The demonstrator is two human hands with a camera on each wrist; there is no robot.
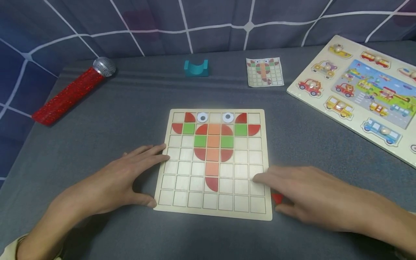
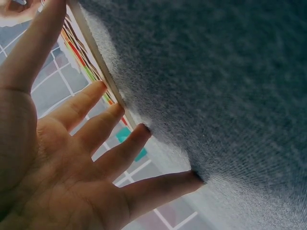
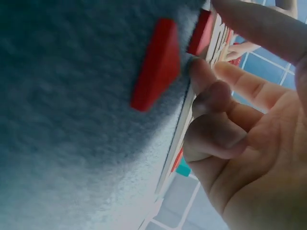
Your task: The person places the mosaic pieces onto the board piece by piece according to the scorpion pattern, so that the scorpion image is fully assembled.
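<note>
A square wooden grid board (image 1: 195, 182) lies on the grey cloth, with red quarter-round, green and orange tiles and two googly eyes set in its cells. At the board's left edge rests my left hand (image 1: 113, 180), fingers spread and thumb at the near corner. My right hand (image 1: 312, 196) is at the right edge, its index fingertip over the board. Between its thumb and a curled finger it pinches a red wooden piece (image 3: 200, 32) beside the board's edge. Another red piece (image 3: 156, 64) lies on the cloth below that hand, hidden in the head view.
A small pattern card (image 1: 264, 72) and a teal cradle-shaped block (image 1: 196, 68) lie behind the board. At the right is a vehicle peg puzzle (image 1: 354, 119). A red glittery toy microphone (image 1: 74, 90) lies at the left. Dark checked fabric (image 1: 214, 21) hangs at the back.
</note>
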